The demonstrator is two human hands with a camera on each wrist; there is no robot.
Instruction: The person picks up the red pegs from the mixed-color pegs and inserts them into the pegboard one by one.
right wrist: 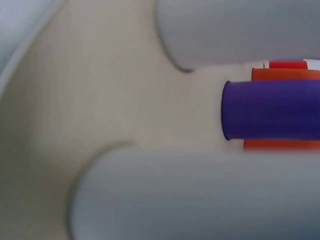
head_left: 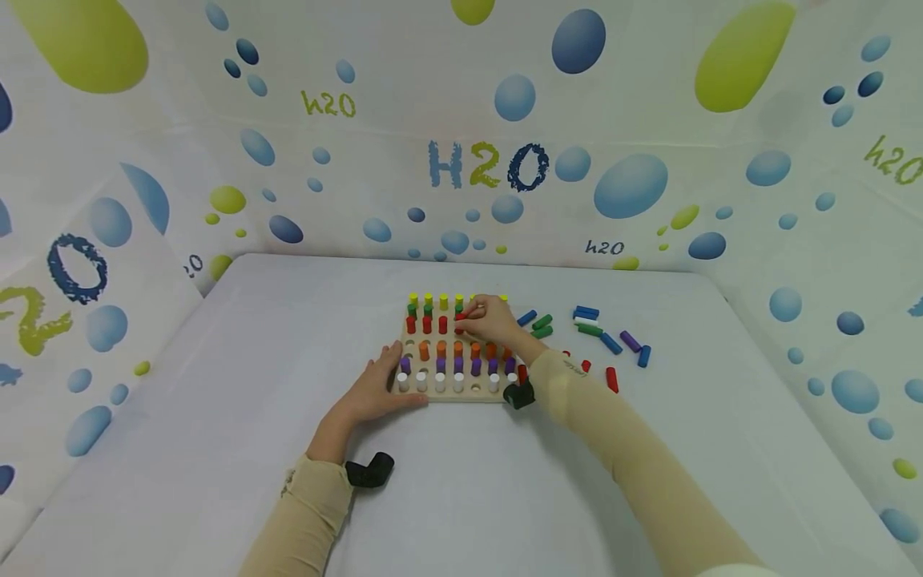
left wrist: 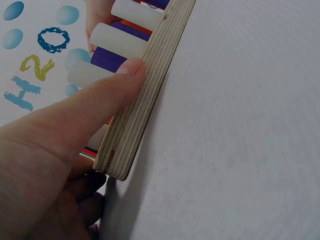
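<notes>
Head view shows the desk [head_left: 216, 449], draped in pale cloth and walled on three sides by a bubble-printed backdrop [head_left: 627, 184], with wide bare cloth nearer the person than both hands and out to the side of the left hand. The wooden peg board [head_left: 453, 392] lies mid-desk, well in from every edge. Most of its holes look filled, judging by the rows of yellow, green, red, orange, purple and white pegs; a few holes show bare just beyond the left hand's fingertips and in the near row, so the filling seems well along but not finished. Loose pegs [head_left: 610, 342], blue, green, purple and red, lie scattered on the cloth beyond the right wrist, on its outer side, well apart from the board, so a fair share is left to seat.

The left hand [head_left: 378, 391] rests flat against the board's near left corner, fingers straight, the thumb [left wrist: 100, 97] pressing the plywood edge just beside a white peg [left wrist: 90, 72]. The right hand [head_left: 490, 319] reaches across the board with fingers curled over the red row, apparently pinching a red peg [head_left: 459, 317], though the peg is mostly hidden and I cannot be sure. Its wrist view is blurred, showing only a purple peg [right wrist: 272, 110] close up between white ones.
</notes>
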